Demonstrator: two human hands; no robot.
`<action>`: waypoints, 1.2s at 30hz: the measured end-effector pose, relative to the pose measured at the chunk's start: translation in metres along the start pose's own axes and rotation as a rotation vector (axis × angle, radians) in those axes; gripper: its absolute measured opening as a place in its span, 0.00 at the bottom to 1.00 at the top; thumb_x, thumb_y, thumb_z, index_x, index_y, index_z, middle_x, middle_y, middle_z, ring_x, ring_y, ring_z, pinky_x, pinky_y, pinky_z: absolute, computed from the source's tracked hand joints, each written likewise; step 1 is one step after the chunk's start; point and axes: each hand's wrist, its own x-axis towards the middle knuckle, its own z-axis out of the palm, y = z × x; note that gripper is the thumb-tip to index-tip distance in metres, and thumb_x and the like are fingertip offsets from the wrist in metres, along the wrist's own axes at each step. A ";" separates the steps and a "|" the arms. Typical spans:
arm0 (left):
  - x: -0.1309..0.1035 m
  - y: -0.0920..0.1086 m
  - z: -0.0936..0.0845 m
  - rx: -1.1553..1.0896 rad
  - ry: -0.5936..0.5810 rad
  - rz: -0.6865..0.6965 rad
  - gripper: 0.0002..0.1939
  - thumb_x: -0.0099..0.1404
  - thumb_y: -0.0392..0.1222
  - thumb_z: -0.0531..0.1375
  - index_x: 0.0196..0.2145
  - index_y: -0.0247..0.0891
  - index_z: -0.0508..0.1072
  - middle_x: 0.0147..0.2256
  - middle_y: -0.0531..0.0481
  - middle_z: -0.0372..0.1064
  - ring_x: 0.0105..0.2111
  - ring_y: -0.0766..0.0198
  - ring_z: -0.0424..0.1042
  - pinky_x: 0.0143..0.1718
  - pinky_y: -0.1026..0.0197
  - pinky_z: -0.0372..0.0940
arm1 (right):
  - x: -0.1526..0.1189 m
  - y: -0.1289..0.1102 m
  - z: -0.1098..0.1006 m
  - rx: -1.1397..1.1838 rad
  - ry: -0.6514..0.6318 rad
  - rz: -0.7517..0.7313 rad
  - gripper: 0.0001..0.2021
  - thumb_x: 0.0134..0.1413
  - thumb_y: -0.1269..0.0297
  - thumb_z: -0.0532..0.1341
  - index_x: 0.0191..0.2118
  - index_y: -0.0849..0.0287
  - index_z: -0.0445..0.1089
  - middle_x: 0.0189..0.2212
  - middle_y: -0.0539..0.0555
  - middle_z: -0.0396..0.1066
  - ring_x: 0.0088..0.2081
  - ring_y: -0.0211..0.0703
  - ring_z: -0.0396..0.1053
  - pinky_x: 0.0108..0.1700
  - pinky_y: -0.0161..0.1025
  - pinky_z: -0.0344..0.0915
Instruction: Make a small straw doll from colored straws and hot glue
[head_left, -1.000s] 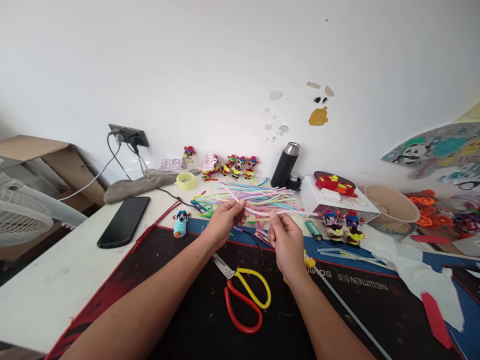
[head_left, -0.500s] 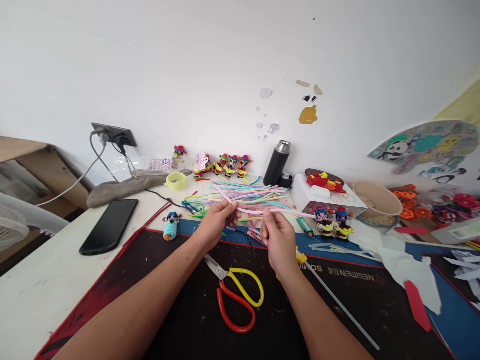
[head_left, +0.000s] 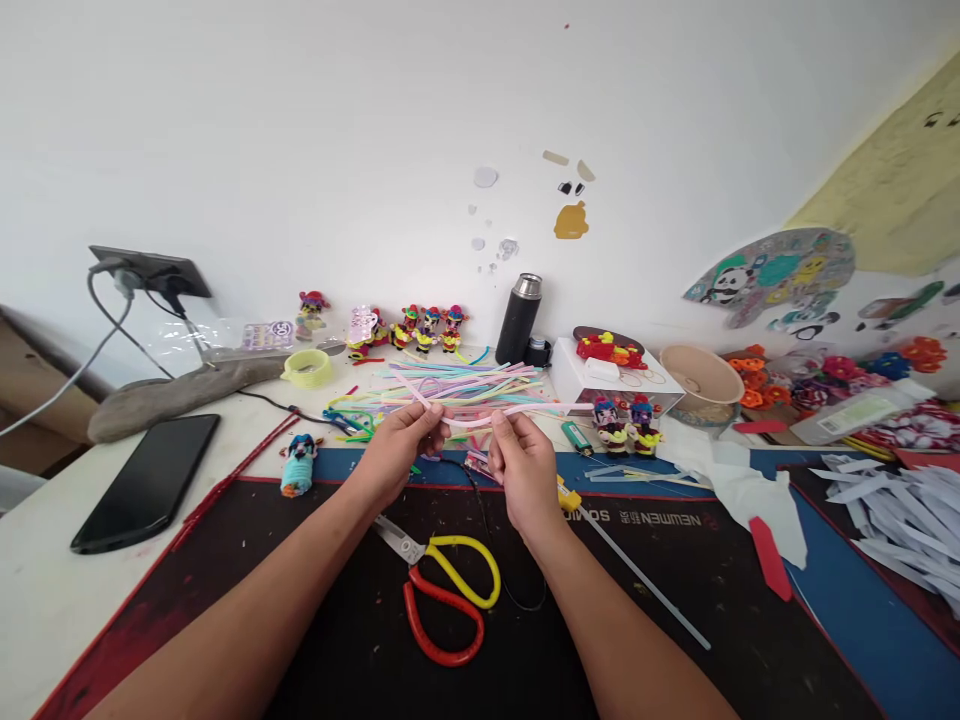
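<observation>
Both hands pinch a pale pink fuzzy stem [head_left: 469, 422] above the table. My left hand [head_left: 405, 445] is closed on it, thumb on top, with one end sticking out up and to the left. My right hand [head_left: 523, 465] grips it further along, and the other end reaches right towards two small figures. Between the hands the stem sags slightly. Behind them lies a pile of pastel stems [head_left: 480, 385]. Scissors [head_left: 450, 590] with one yellow and one red handle rest on the dark mat below the hands.
A black phone [head_left: 150, 480] and a small turquoise figure [head_left: 298, 466] are at the left. A black flask [head_left: 519, 322] stands by the wall, left of a white box [head_left: 637, 392]. A glue gun's clear stick [head_left: 645, 580] and paper strips [head_left: 904, 525] lie at the right.
The view has turned to the right, so things appear further left and more paper strips show. The hands still hold the pink stem, which now bends down a little more between them.
</observation>
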 end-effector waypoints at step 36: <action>0.000 0.019 -0.013 -0.146 -0.195 -0.129 0.21 0.52 0.52 0.78 0.36 0.32 0.86 0.20 0.54 0.62 0.20 0.72 0.52 0.20 0.67 0.47 | -0.014 -0.003 0.008 -0.051 -0.612 0.314 0.25 0.57 0.38 0.68 0.28 0.57 0.68 0.13 0.39 0.51 0.15 0.31 0.46 0.20 0.33 0.49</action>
